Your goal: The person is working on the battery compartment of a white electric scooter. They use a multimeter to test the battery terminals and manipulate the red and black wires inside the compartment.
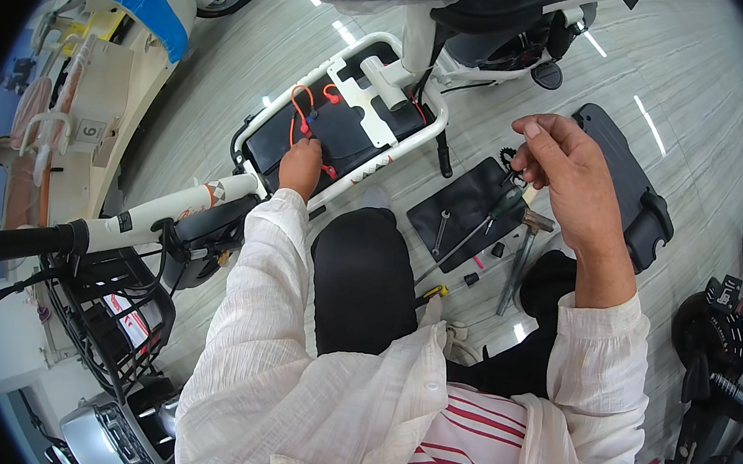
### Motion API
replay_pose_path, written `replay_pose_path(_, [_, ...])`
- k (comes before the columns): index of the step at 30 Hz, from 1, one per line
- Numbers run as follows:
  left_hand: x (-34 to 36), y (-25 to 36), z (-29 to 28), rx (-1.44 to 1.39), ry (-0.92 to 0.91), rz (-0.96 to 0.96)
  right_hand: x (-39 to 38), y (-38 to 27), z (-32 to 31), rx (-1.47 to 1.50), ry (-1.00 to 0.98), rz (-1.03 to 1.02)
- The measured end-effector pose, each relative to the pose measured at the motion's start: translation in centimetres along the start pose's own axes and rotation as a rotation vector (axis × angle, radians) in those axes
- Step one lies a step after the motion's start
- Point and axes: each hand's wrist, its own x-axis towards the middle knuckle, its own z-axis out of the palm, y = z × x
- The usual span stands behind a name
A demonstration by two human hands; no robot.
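My left hand [300, 166] grips an orange wire [292, 121] at a red connector, over the black battery [351, 148] inside the scooter's white footboard frame [321, 195]. A white bracket [371, 114] crosses the battery, and more red connectors [332, 95] show. My right hand [563, 175] is raised to the right with curled fingers and thumb close to the index finger; what they hold, if anything, I cannot make out. Beneath it, a black mat [427, 215] carries a wrench [442, 235] and long-shafted screwdriver [503, 208]. A hammer [530, 235] lies beside the mat.
A dark grey panel [624, 159] lies beyond the tools. The scooter's handlebar stem [118, 233] reaches leftward. Other vehicles stand at left [128, 3] and right [704, 339]. A yellow-handled tool [436, 290] is by my knee [358, 276] on the tiled floor.
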Motion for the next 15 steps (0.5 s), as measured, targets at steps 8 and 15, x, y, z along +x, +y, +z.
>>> replay_pose_path(8, [-0.2, -0.8, 0.8, -0.179, 0.156, -0.082, 0.0, -0.1, 0.0, -0.031, -0.003, 0.011])
replay_pose_path(15, [0.1, -1.6, 0.6, -0.588, 0.137, -0.130, 0.0, 0.1, -0.1, -0.033, 0.017, 0.013])
